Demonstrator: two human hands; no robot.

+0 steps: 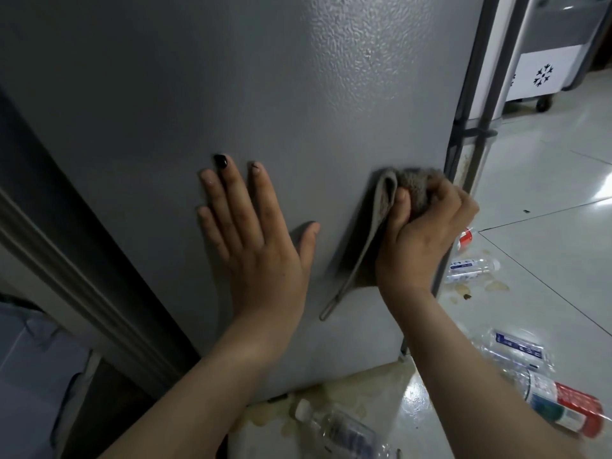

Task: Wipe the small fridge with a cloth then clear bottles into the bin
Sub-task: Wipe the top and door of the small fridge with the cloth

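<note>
The grey side panel of the small fridge (231, 94) fills most of the view. My left hand (255, 233) lies flat against it, fingers straight and spread. My right hand (427, 233) grips a bunched grey cloth (374, 223) and presses it to the panel near its right edge; a loose end of the cloth hangs down. Several empty plastic bottles lie on the floor: one by the fridge's bottom edge (337, 432), one with a red label (569, 409), a crushed one (516, 349), and one further back (470, 268). No bin is in view.
The pale tiled floor (546, 193) has yellowish spill stains around the bottles. A white wheeled unit with a snowflake mark (543, 74) stands at the back right. A dark frame (66, 260) runs along the fridge's left side.
</note>
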